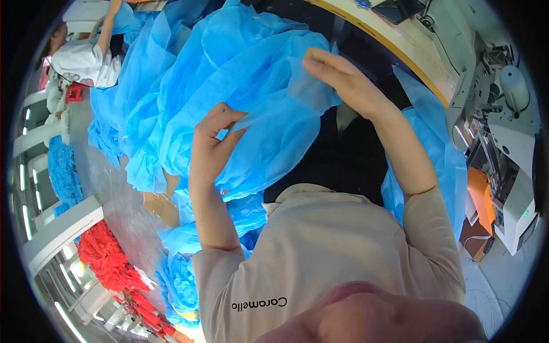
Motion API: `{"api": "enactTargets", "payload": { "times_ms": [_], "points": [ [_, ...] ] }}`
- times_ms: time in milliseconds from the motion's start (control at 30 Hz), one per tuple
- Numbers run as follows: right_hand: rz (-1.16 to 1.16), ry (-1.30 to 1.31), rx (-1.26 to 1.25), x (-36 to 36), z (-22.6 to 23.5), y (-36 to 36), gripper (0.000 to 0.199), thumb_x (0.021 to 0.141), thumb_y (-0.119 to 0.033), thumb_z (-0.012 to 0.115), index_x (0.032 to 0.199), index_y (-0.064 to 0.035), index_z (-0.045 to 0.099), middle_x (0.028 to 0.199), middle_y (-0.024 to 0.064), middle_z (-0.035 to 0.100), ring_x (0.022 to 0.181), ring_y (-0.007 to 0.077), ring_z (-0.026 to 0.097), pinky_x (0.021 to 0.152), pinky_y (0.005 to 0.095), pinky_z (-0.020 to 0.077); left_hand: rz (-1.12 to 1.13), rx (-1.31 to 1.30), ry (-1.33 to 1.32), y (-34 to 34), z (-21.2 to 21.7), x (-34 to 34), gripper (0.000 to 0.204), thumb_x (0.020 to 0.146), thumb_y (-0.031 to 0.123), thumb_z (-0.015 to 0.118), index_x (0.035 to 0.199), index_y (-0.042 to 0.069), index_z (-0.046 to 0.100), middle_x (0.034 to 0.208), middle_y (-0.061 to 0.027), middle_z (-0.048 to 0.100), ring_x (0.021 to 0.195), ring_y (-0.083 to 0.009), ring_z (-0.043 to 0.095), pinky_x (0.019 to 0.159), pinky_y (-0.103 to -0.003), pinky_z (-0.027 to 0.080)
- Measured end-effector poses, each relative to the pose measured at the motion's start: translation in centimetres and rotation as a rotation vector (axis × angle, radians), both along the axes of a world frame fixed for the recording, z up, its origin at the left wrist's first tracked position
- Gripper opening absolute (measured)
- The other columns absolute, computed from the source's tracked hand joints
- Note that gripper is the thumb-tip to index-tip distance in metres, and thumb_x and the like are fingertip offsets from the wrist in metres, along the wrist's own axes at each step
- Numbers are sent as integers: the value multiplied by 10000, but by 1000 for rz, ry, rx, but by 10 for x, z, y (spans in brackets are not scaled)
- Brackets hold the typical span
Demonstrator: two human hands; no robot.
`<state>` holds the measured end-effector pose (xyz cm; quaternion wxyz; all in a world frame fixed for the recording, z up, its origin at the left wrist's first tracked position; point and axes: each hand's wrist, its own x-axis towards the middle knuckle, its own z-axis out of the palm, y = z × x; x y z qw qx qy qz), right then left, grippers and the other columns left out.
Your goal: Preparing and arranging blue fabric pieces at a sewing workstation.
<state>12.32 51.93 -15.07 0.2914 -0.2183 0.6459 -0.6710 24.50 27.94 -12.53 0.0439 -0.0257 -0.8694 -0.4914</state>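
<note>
A large heap of sheer light-blue fabric [229, 68] spreads before me and over my lap. My left hand [213, 140] pinches an edge of it between thumb and fingertips. A single thin layer runs from that pinch toward my right hand [346, 80], raised at the right side of the heap. Its fingers are stretched close together with the sheer layer at them; the thumb is mostly hidden. Both forearms are bare below short beige sleeves.
A pale worktable [417, 48] curves along the upper right, with a white machine [509, 114] beside it. More blue fabric [432, 154] hangs by my right arm. Red bundles [111, 257] lie at the left. Another person [86, 63] is at the upper left.
</note>
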Motion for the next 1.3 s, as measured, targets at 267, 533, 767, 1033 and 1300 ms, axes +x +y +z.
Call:
{"api": "enactTargets", "payload": {
  "times_ms": [267, 533, 767, 1033, 1300],
  "points": [
    [147, -419, -607, 13, 1, 41, 645, 790, -309, 703, 1297, -3, 447, 1070, 92, 583, 1031, 170, 545, 918, 307, 410, -186, -175, 106, 57, 28, -49, 162, 701, -40, 661, 852, 20, 671, 675, -36, 514, 587, -112, 476, 516, -239, 352],
    [-840, 328, -99, 65, 10, 105, 450, 643, 34, 727, 1005, -77, 483, 964, 27, 527, 763, 124, 482, 717, 285, 433, -259, -211, 260, 155, 29, -83, 134, 700, 5, 698, 812, 46, 638, 699, -77, 563, 566, -174, 539, 485, -281, 411],
    [-1495, 742, 493, 87, 7, 184, 347, 678, 23, 680, 1009, -40, 596, 930, 42, 592, 792, 118, 544, 712, 226, 432, -556, -253, 401, 230, 25, -69, 226, 673, -32, 654, 856, 87, 596, 823, -70, 606, 639, -256, 587, 526, -347, 455],
    [-1511, -117, -269, 132, -2, 230, 262, 887, -176, 614, 1053, 25, 584, 921, 98, 651, 803, 124, 608, 739, 250, 490, -667, -177, 584, 279, -13, -124, 218, 641, -96, 559, 774, 70, 510, 906, -38, 582, 673, -263, 581, 540, -354, 468],
    [-1623, 24, 0, 94, -30, 227, 239, 922, -178, 560, 1061, 13, 602, 891, 14, 611, 773, 64, 530, 694, 202, 424, -683, -304, 582, 286, -22, -155, 224, 634, -100, 547, 782, 67, 532, 898, -43, 595, 667, -261, 591, 553, -346, 480]
  ]
}}
